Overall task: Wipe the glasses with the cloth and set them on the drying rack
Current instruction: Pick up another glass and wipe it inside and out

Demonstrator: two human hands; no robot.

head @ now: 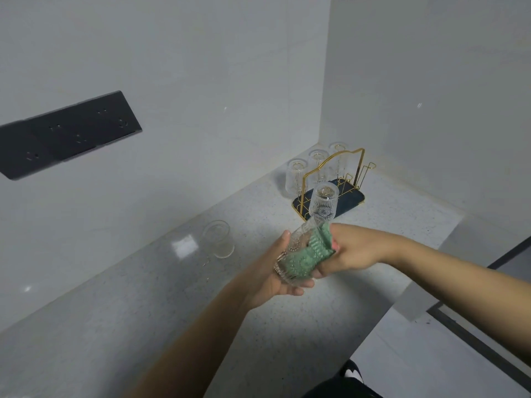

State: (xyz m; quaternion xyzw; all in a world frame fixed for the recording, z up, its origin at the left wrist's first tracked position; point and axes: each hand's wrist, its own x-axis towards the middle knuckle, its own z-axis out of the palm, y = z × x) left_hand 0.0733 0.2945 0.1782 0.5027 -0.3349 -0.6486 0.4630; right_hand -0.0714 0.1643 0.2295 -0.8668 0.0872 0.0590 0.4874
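Note:
My left hand (268, 278) grips a clear ribbed glass (290, 249), tilted with its mouth toward the right. A green cloth (309, 255) is stuffed into that glass, and my right hand (353, 249) is shut on the cloth at the mouth. Behind my hands stands the drying rack (353, 179), gold wire on a dark tray. One glass (323, 201) sits upside down on its near side, and three more glasses (317, 165) stand upside down along its far side. Another glass (218, 239) stands alone on the counter to the left.
The pale speckled counter (172, 311) runs into a corner of white walls. A black socket panel (66, 133) is on the left wall. The counter's edge drops off at the right, with floor and a dark frame (474, 337) below.

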